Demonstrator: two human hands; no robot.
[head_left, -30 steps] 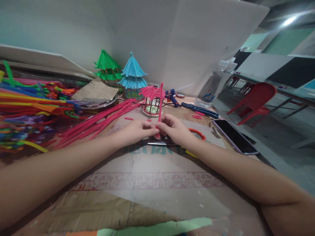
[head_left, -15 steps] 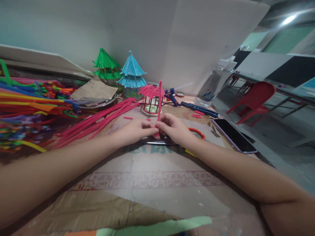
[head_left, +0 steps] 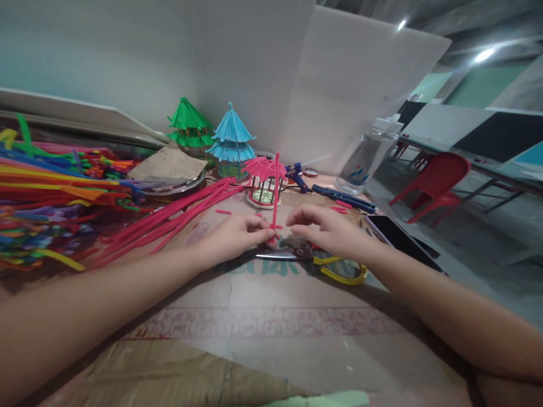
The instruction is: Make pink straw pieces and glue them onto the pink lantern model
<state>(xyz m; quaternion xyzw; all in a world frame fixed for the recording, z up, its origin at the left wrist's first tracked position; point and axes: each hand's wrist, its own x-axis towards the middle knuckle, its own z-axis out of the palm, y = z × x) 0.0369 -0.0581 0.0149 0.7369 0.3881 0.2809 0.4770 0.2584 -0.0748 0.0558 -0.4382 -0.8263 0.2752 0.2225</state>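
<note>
Left hand pinching an upright pink stem near its base.
Right hand, loosely curled and half open, just beside it.

Left hand apparently in fingertip pinch; right hand near, curled, grip parted.

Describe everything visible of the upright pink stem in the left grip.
The pink stem is long, thin and fuzzy-looking, like a pipe cleaner. It stands nearly vertical and fairly straight, its lower end pinched between thumb and fingers of the left grip. A short pink piece crosses it near the bottom; whether they are joined can't be told. The right grip is apart from it, to its right. Its upper part overlaps the pink-roofed model behind it in view.
</note>
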